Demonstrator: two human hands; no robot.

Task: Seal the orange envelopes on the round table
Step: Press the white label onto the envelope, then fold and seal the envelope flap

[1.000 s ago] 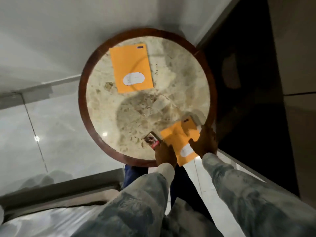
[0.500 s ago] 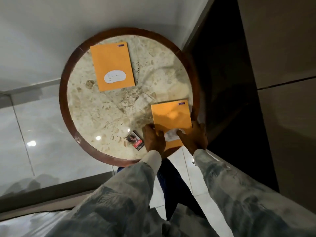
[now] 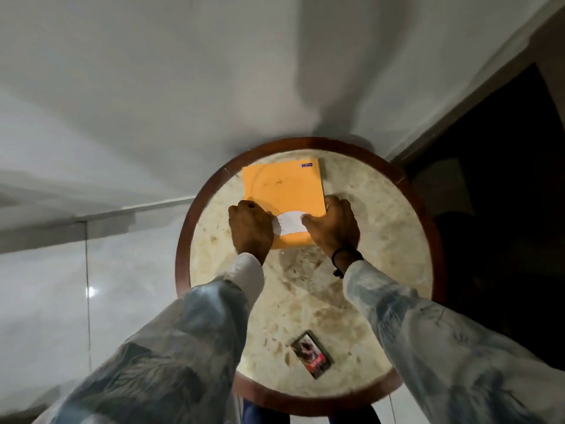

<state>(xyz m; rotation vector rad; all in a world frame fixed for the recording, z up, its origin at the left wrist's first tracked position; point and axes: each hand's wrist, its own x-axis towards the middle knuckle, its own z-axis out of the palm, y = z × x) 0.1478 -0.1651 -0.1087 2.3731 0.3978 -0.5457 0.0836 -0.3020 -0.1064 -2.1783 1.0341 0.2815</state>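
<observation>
Here the orange envelope (image 3: 282, 191) lies flat on the far half of the round table (image 3: 394, 252), its far edge close to the rim and its near end caught between the two hands. The left hand (image 3: 251, 231) covers the envelope's near left corner, knuckles up and fingers curled down onto the paper; the right hand (image 3: 333, 226) presses on the near right edge in the same way, fingertips bent onto the paper. Both are closed down on the envelope rather than lifting it, and it stays against the tabletop. Between the two hands shows a white patch (image 3: 289, 222), roughly rectangular with a rounded left end; whether it is a label or a flap strip cannot be told. The envelope is smooth, matte paper, rectangular, with a small dark printed mark (image 3: 305, 165) at its far right corner and faint writing near its middle. The tabletop is mottled beige stone, polished, ringed by a dark reddish-brown wooden band. Near the front edge, well apart from the envelope, lies a small rectangular box (image 3: 312, 354) with a red and dark printed face. A dark cord bracelet (image 3: 345, 256) circles the right wrist, and both sleeves are pale cloth with a blue-grey leaf pattern.
</observation>
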